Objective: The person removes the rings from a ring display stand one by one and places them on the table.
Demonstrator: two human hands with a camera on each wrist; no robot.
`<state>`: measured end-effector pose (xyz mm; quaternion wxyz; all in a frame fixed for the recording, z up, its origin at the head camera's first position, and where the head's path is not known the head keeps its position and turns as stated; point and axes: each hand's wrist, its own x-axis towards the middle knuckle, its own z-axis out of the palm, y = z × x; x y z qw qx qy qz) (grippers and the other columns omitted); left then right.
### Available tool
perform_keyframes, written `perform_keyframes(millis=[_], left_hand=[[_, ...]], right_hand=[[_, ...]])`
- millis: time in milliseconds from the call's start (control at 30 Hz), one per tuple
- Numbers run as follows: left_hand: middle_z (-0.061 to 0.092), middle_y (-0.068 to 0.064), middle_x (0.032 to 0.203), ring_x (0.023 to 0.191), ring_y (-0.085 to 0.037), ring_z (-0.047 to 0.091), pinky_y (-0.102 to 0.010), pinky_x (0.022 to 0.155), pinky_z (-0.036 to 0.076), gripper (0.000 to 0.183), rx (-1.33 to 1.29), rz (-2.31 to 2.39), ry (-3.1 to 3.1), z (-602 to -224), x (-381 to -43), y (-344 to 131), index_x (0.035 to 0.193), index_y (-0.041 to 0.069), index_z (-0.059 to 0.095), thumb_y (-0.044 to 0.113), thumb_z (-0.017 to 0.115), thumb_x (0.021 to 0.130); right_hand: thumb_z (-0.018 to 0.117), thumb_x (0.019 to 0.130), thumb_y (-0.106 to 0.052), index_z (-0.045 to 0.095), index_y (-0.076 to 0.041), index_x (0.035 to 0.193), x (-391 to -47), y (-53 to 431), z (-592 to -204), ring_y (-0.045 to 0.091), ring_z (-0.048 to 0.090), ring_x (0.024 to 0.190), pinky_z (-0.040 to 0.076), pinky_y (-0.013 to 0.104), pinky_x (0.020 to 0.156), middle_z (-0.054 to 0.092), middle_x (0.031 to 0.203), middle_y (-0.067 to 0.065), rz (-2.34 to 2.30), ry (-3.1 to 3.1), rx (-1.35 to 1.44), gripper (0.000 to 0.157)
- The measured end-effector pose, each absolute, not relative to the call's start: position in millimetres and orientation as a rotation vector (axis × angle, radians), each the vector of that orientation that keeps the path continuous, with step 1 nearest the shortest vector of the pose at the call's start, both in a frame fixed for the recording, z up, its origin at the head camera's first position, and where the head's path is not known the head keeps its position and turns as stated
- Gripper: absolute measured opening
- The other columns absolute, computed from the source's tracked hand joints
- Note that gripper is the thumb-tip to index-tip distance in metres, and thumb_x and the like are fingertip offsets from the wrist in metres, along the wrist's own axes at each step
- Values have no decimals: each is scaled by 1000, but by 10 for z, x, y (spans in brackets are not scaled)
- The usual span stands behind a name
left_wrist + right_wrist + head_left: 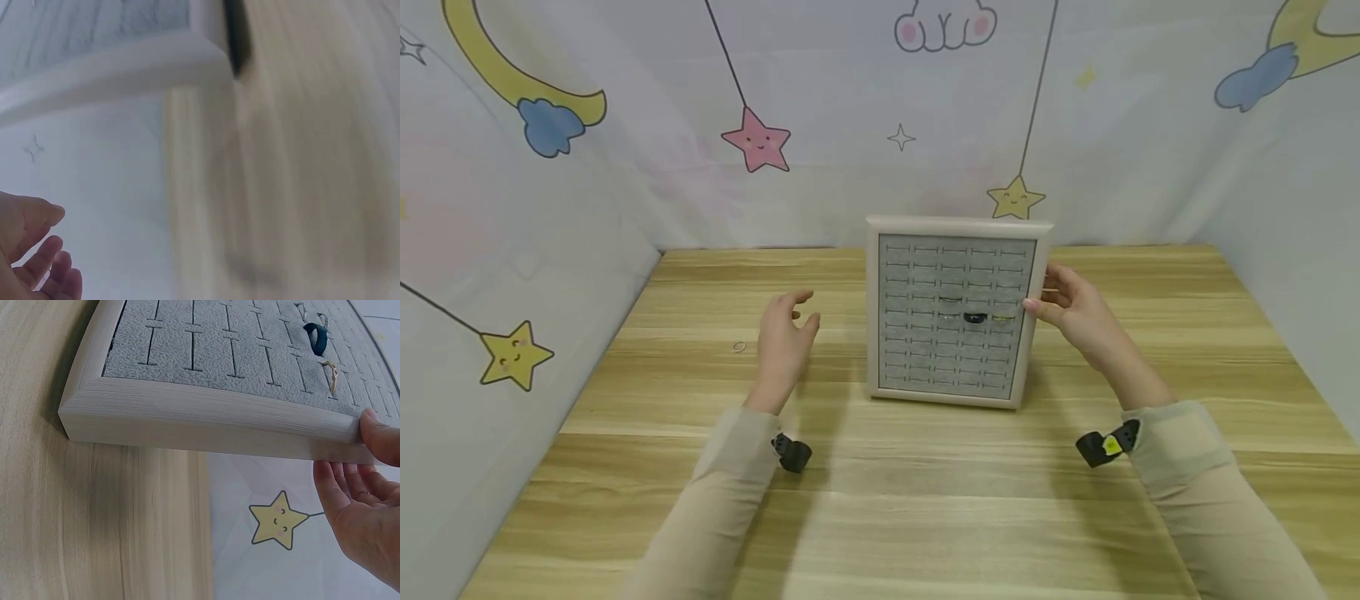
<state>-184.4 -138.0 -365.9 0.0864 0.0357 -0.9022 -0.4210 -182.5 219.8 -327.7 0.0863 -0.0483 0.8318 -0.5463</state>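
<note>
A ring display board [955,350] with a pale wooden frame and grey slotted padding stands upright on the table. My right hand [1078,321] grips its right edge, thumb on the front and fingers behind. Several rings sit in the slots, among them a dark ring [317,339] and a gold ring [332,376]. My left hand [784,337] hovers left of the board, its thumb and fingers apart and nothing visible between them. Left of that hand, a thin silver ring [739,347] lies on the table.
The wood-grain table [880,517] runs back to a white curtain [835,75] printed with stars and moons, which also hangs at both sides. Each wrist wears a black camera strap, and both arms have pale sleeves [1202,467].
</note>
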Motion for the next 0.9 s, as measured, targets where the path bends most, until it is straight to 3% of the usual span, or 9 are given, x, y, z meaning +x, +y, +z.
perform_keyframes(millis=[367,667,900], left_hand=[[63,-15,116,97,-29,57,-38,84,50,30,-253,-1197,-2507,-3311,-1760,-825,119,2,62,9,63,91],[66,-8,107,94,-20,62,-30,80,53,21,-519,-916,-2534,-3206,-1670,-452,111,6,66,12,65,90],[67,-4,109,100,-18,62,-28,86,53,20,-562,-843,-2627,-3284,-1676,-262,111,10,67,16,65,91]], right_hand=[[54,98,-22,25,-7,150,-1829,2204,-3286,17,48,121,45,22,96,43,138,15,-1585,2511,-150,61],[53,99,-23,21,-7,151,-1830,2197,-3284,21,46,124,44,31,102,42,140,16,-1579,2506,-155,63],[53,99,-22,20,-7,152,-1822,2191,-3282,25,45,127,43,37,105,41,141,17,-1581,2509,-149,64]])
